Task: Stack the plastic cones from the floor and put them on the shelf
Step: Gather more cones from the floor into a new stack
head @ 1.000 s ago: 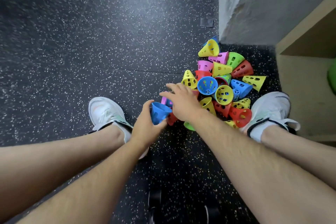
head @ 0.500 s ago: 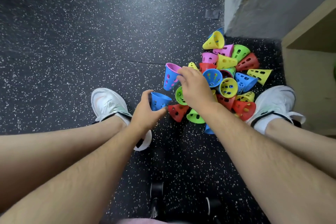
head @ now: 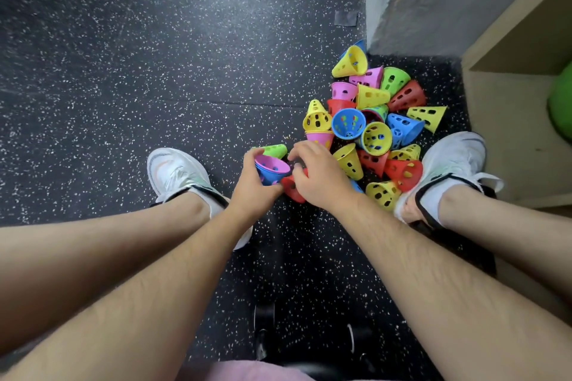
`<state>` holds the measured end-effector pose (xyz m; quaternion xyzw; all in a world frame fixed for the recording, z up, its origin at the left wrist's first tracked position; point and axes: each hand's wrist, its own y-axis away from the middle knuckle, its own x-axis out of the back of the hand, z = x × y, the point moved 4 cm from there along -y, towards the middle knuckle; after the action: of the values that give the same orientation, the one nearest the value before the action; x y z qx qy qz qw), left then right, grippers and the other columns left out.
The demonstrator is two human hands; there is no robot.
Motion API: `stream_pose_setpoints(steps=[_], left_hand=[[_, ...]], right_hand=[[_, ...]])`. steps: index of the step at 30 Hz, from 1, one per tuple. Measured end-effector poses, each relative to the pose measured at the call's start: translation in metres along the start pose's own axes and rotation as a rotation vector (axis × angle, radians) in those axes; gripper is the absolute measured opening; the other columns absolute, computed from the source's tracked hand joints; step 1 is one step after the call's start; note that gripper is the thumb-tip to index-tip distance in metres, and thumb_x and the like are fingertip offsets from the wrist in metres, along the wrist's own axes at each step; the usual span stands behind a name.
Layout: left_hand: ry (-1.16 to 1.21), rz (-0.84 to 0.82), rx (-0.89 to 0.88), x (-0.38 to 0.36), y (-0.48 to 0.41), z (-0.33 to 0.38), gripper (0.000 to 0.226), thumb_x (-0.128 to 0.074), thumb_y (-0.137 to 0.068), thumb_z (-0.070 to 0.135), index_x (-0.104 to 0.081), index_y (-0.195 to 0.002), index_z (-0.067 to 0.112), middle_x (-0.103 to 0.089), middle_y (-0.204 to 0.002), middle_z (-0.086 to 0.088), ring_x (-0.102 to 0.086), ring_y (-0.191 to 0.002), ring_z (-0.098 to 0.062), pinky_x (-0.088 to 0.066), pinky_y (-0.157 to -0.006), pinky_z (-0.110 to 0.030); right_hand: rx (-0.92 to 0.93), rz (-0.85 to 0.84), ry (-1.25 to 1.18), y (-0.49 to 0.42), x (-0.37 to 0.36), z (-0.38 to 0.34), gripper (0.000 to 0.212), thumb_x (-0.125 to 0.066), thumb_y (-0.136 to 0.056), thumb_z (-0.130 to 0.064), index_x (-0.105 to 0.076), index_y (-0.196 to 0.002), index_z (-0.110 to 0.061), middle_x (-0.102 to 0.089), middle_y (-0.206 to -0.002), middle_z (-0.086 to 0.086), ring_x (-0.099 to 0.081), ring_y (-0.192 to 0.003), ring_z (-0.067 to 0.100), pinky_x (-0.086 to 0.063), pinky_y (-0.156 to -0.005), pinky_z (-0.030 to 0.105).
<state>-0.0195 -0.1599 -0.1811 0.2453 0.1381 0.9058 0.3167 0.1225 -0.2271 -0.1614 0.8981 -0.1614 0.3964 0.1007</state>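
Note:
A heap of perforated plastic cones [head: 373, 120] in yellow, red, blue, pink and green lies on the dark speckled floor between my two feet. My left hand [head: 252, 187] grips a blue cone with a pink cone nested inside it [head: 271, 169], open end up. My right hand [head: 318, 176] rests right beside that stack with its fingers curled over a red cone [head: 292, 189] lying on the floor; whether it grips the cone is hidden. A green cone [head: 274, 150] lies just behind both hands. The wooden shelf [head: 507, 96] stands at the right.
My white shoes sit on either side of the heap, the left shoe [head: 176, 175] and the right shoe [head: 448, 164]. A grey wall corner [head: 418, 0] rises behind the cones. A green object [head: 561, 105] sits in the shelf. Open floor spreads to the left.
My right hand brought the pink cone down into the blue cone held in my left hand, then let it go and dropped onto the red cone beside it.

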Motion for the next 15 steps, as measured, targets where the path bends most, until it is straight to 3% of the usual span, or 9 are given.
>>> stream_pose_setpoints(steps=[2,5,9,12,15], left_hand=[[-0.001,0.028,0.003,0.004,0.000,-0.004,0.074,-0.070,-0.082,0.002,-0.034,-0.142,0.023,-0.057,-0.117,-0.002,-0.059,-0.079,-0.008,-0.049,-0.068,-0.016],[0.029,0.088,0.015,0.013,0.000,-0.012,0.073,-0.068,-0.075,0.007,-0.036,-0.137,0.028,-0.057,-0.116,-0.004,-0.058,-0.080,-0.016,-0.050,-0.070,-0.028],[0.074,0.137,0.020,0.025,-0.002,-0.015,0.073,-0.076,-0.078,-0.001,-0.034,-0.130,0.030,-0.055,-0.110,0.000,-0.056,-0.080,-0.011,-0.049,-0.069,-0.016],[0.089,0.170,0.006,0.031,-0.007,-0.014,0.075,-0.087,-0.080,0.016,-0.034,-0.132,0.027,-0.050,-0.111,0.013,-0.056,-0.091,0.001,-0.044,-0.075,-0.004],[0.094,0.182,0.024,0.034,-0.013,-0.016,0.070,-0.086,-0.082,0.032,-0.036,-0.132,0.030,-0.057,-0.113,0.008,-0.059,-0.091,-0.004,-0.045,-0.072,-0.007]], right_hand=[[-0.006,-0.020,0.017,-0.003,-0.006,0.002,0.025,-0.048,-0.087,-0.008,-0.066,-0.103,-0.017,-0.058,-0.125,0.000,-0.046,-0.123,0.020,-0.032,-0.113,0.040],[0.012,-0.125,0.095,-0.010,-0.019,0.001,0.040,-0.045,-0.086,-0.003,-0.066,-0.115,-0.021,-0.049,-0.143,-0.002,-0.038,-0.133,0.021,-0.029,-0.113,0.039],[0.059,-0.152,0.209,-0.035,-0.029,-0.007,0.053,-0.047,-0.089,-0.004,-0.051,-0.138,-0.026,-0.042,-0.149,-0.004,-0.037,-0.135,0.022,-0.034,-0.109,0.041],[0.144,-0.199,0.362,-0.063,-0.034,-0.018,0.067,-0.056,-0.087,-0.006,-0.040,-0.147,-0.032,-0.032,-0.155,-0.002,-0.038,-0.133,0.026,-0.038,-0.107,0.043],[0.199,-0.292,0.544,-0.094,-0.041,-0.029,0.085,-0.059,-0.082,-0.002,-0.026,-0.153,-0.035,-0.014,-0.163,0.001,-0.031,-0.137,0.028,-0.038,-0.108,0.042]])
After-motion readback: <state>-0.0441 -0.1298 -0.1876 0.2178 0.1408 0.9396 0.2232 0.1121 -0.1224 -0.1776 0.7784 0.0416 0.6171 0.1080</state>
